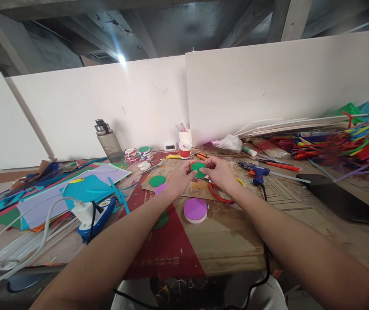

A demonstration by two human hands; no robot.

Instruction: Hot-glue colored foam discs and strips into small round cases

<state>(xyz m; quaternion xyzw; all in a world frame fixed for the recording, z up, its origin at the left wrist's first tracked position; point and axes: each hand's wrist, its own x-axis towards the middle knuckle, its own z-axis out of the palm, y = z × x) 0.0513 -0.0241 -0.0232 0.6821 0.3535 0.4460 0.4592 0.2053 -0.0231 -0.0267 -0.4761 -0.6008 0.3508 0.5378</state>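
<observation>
Between my two hands, above the cardboard sheet [223,228], is a round green disc [198,170] with a pale edge. My left hand [181,178] grips its left side, thumb on the green face. On the other side my right hand [219,172] pinches the rim with thumb and fingers. A purple-topped disc [195,209] lies below my hands. Left of them are a flat green circle [157,181] and a purple circle [160,189] partly behind my left hand. Another green circle [161,220] shows beside my left forearm.
A blue glue gun [258,172] lies to the right, its black cord running down. Further right is a black tablet-like slab [342,198]. At left are coloured sheets [42,204] and a blue power strip [97,219] with cables. A bottle [109,140] and red-white cup [185,150] stand behind.
</observation>
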